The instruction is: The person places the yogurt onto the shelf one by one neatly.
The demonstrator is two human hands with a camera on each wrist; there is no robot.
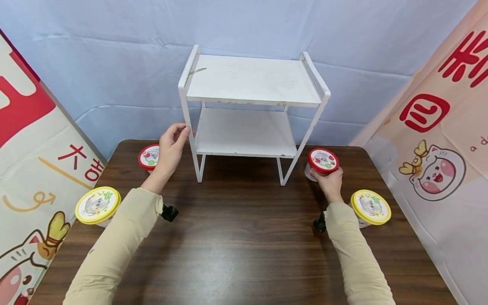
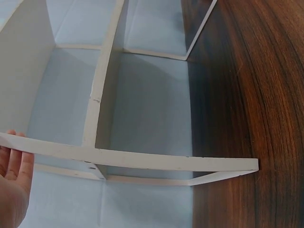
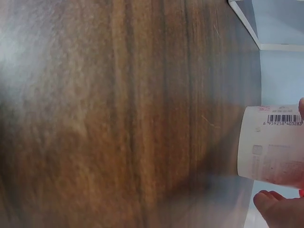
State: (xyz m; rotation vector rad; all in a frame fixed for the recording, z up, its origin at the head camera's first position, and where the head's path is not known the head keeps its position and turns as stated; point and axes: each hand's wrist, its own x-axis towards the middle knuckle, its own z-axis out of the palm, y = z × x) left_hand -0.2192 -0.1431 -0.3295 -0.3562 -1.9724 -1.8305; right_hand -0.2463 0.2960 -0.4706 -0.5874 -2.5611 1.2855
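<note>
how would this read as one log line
left hand: grips white rack by left front post; right hand: holds right red-lidded tub; rack: on table

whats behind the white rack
Light blue cloth shows above the white rack and, in the left wrist view, through its frame. Whatever lies directly behind the shelves in the head view is covered by them, so that part cannot be seen there.

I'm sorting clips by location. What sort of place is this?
Probably a staged tabletop set, perhaps for filming: pale blue cloth hangs behind a wood-grain table, cartoon-printed sheets flank it, and a small white shelf stands at its back.
</note>
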